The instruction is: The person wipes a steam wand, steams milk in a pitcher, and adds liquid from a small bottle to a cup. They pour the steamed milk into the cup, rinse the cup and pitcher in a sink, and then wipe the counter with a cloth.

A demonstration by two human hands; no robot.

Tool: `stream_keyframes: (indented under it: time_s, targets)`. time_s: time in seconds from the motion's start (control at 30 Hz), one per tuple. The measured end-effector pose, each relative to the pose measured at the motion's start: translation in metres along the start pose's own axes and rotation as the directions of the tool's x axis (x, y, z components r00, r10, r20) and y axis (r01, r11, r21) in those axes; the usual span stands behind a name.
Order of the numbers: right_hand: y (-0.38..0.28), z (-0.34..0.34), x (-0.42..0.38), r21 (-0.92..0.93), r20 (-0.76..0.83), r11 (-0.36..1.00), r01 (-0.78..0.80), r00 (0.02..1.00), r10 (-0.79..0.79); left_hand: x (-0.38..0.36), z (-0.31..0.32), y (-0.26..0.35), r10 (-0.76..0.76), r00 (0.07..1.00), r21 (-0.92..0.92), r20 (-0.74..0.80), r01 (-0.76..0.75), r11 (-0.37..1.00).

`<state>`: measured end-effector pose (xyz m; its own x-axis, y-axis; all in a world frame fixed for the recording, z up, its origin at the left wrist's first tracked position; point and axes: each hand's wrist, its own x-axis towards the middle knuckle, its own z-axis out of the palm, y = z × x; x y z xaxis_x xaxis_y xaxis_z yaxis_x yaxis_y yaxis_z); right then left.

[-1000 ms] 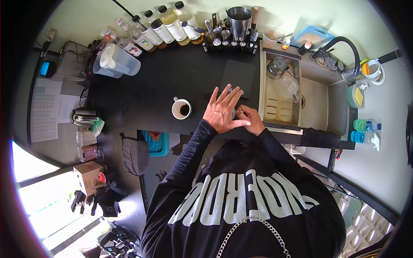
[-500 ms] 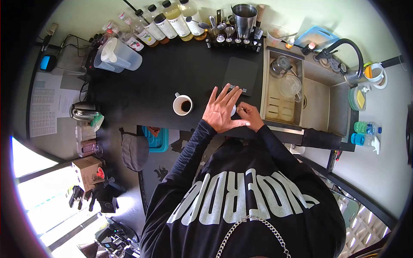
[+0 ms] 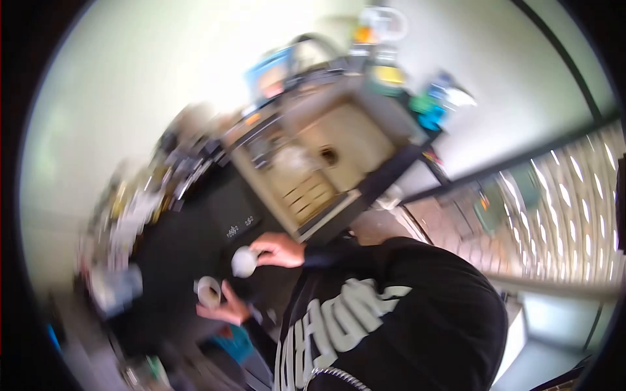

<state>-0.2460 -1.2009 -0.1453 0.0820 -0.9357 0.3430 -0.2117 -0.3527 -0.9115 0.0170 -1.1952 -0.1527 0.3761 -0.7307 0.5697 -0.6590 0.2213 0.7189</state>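
Small white round object (image 3: pixel 244 262), blurred, possibly a small cup or lid; its exact kind cannot be told. It sits above the black counter (image 3: pixel 176 247), just left of the right hand (image 3: pixel 282 249) and touching that hand's fingertips (image 3: pixel 259 253), which close on its right side. The right hand thus grips the white object at its edge, with the object projecting leftward out of the grasp.

White mug (image 3: pixel 208 291), below and to the left of the white object, near but apart from it. The left hand (image 3: pixel 228 307) lies directly beneath and to the right of the mug, fingers curled up against its wall; whether they clasp the mug or merely rest on it cannot be told through the motion blur.

Dark rectangular scale (image 3: pixel 229 212) with pale markings on its near edge, lying on the counter above the white object. Steel sink (image 3: pixel 339 130) to the upper right, its drain (image 3: pixel 329 156) visible in the basin and a slatted rack (image 3: pixel 306 195) in its near compartment. Bottles and tools along the counter's far edge are smeared beyond recognition. Black sweatshirt (image 3: pixel 391 300) with large pale lettering fills the lower right; both sleeves are dark.
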Motion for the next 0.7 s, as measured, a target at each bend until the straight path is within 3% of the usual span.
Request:
stream_keyframes:
  time_s: [0.03, 0.07, 0.13, 0.2, 0.27, 0.33, 0.4, 0.47, 0.5, 0.6, 0.67, 0.7]
  targets:
    - [0.000, -0.001, 0.000, 0.007, 0.015, 1.000, 0.020, 1.000, -0.020, -0.002, 0.004, -0.016, 0.100, 0.994, 0.071, -0.047, -0.096, 0.993]
    - [0.004, 0.000, 0.001, 0.026, 0.028, 0.997, 0.072, 0.997, -0.073, -0.001, 0.004, -0.024, 0.029, 0.999, 0.120, -0.017, -0.026, 0.992]
    - [0.013, 0.010, -0.004, 0.072, 0.029, 0.997, 0.034, 0.999, -0.036, -0.001, 0.010, -0.055, 0.165, 0.978, 0.378, -0.124, -0.107, 0.920]
    - [0.011, 0.012, -0.007, 0.084, -0.010, 0.995, 0.049, 0.999, -0.049, -0.001, 0.019, -0.113, 0.076, 0.995, -0.109, -0.067, -0.083, 0.991]
    - [0.012, 0.015, -0.010, 0.104, -0.061, 0.994, 0.047, 0.997, -0.041, 0.008, 0.018, -0.103, 0.275, 0.958, 0.185, -0.081, -0.256, 0.949]
    - [0.009, 0.008, -0.015, 0.096, -0.047, 0.995, 0.000, 0.999, 0.005, 0.009, 0.025, -0.090, -0.010, 1.000, -0.101, -0.027, 0.007, 0.995]
    - [0.008, -0.001, -0.019, 0.074, -0.097, 0.997, 0.005, 0.995, 0.002, 0.018, 0.012, -0.005, -0.136, 0.983, -0.067, 0.123, 0.145, 0.987]
    - [0.001, -0.022, -0.021, 0.058, -0.121, 0.998, 0.020, 0.993, -0.013, 0.025, 0.016, -0.019, 0.043, 0.998, 0.240, 0.044, -0.053, 0.969]
    - [-0.005, -0.034, -0.021, 0.057, -0.152, 0.998, 0.018, 0.988, -0.009, 0.031, 0.020, -0.014, 0.055, 0.998, 0.229, 0.041, -0.063, 0.971]
    - [-0.031, -0.077, -0.025, 0.080, -0.233, 0.995, -0.062, 0.969, 0.079, 0.046, 0.030, 0.010, 0.061, 0.988, 0.110, 0.145, -0.077, 0.991]
    - [-0.045, -0.106, -0.025, 0.054, -0.279, 0.990, -0.128, 0.950, 0.138, 0.055, 0.044, 0.030, 0.044, 0.966, -0.258, 0.254, 0.023, 0.966]
    - [-0.049, -0.119, -0.024, 0.067, -0.333, 0.993, -0.094, 0.936, 0.111, 0.060, 0.058, 0.024, 0.040, 0.961, -0.345, 0.274, 0.060, 0.937]
